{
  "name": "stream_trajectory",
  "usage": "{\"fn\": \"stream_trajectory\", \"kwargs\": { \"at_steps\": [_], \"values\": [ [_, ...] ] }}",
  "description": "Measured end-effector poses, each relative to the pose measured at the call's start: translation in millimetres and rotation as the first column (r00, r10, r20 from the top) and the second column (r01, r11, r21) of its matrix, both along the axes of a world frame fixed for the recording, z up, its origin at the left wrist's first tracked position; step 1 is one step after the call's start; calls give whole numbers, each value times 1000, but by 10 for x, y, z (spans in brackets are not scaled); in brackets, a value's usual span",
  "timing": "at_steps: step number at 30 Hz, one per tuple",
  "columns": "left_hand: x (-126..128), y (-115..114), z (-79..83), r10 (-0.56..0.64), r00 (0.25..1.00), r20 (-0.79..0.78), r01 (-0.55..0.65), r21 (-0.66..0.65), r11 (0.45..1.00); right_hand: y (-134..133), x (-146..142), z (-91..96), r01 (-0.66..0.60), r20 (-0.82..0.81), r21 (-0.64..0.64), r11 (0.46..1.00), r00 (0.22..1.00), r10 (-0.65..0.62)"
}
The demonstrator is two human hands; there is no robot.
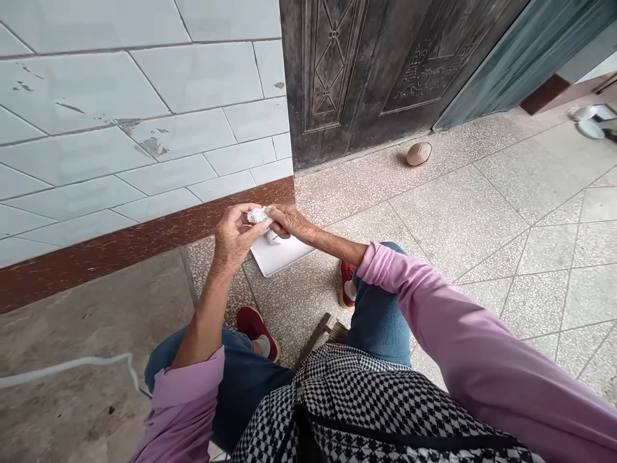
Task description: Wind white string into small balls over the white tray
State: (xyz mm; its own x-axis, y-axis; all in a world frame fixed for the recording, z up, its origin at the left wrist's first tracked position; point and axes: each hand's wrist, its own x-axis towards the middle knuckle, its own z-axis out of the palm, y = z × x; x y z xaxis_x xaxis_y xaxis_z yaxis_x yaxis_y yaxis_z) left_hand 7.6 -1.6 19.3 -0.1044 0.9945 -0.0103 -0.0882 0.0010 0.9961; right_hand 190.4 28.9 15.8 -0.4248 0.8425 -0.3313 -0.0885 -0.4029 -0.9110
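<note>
Far left, a white cable (72, 365) lies on the grey floor, with the tiled wall (144, 128) above it and a red-brown skirting strip along the wall's foot. Next the left hand (235, 236), raised in front of the knees, fingers curled and thumb pressed on the left side of a small white lump (257, 215) (crumpled paper or a garlic bulb, too small to tell). The lump is in the air between the two hands, resting on nothing. Its long axis runs roughly left to right, from one set of fingertips to the other. The right hand (293, 222) comes in from the right with fingers pinched on the lump's right end, so both hands grip it and neither is nearer: it touches both. A second white bit (273, 238) shows just under the right hand's fingers; can't tell if it's joined to the lump or separate. Below the hands a white sheet (284, 256) lies flat on the speckled floor (482, 225), well apart from the lump. Red shoes: left shoe (258, 325), right shoe (346, 284) near the sheet. Lilac sleeves, jeans, checked apron (366, 399) in the lap. Further right a brown oval ball (418, 154) sits near the foot of the dark embossed door (366, 64).
</note>
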Motion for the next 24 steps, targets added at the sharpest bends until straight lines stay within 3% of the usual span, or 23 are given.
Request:
{"fn": "stream_trajectory", "kwargs": {
  "at_steps": [5, 9, 12, 15, 18, 20, 22, 24],
  "values": [
    [65, 11, -18, 38, 999, -11, -38, 0, 999, -26, 1, 51, -4, -76, -47, 999, 997, 0],
    [18, 73, -55, 110, 992, 60, -109, -15, 994, -34, 22, -36, -30, -67, -22, 999, 997, 28],
    [-53, 135, -71, 211, 974, 87, -207, -48, 977, -87, 48, -167, -139, 149, 150, 979, 982, 116],
    [-112, 173, -102, 250, 966, -58, -254, -66, 965, -123, 93, -242, -329, 380, 383, 863, 908, 178],
    [-142, 153, -135, 166, 918, -359, -186, -21, 982, -33, 167, -183, -408, 450, 534, 741, 879, 160],
    [-141, 108, -141, 64, 868, -492, -88, -26, 996, 104, 232, -91, -398, 454, 579, 712, 882, 124],
    [-126, 52, -130, -81, 881, -466, 45, -87, 995, 258, 296, -4, -349, 449, 598, 722, 892, 59],
    [-107, 9, -115, -192, 935, -298, 162, -123, 979, 374, 334, 35, -297, 448, 587, 753, 894, 4]
  ]
}}
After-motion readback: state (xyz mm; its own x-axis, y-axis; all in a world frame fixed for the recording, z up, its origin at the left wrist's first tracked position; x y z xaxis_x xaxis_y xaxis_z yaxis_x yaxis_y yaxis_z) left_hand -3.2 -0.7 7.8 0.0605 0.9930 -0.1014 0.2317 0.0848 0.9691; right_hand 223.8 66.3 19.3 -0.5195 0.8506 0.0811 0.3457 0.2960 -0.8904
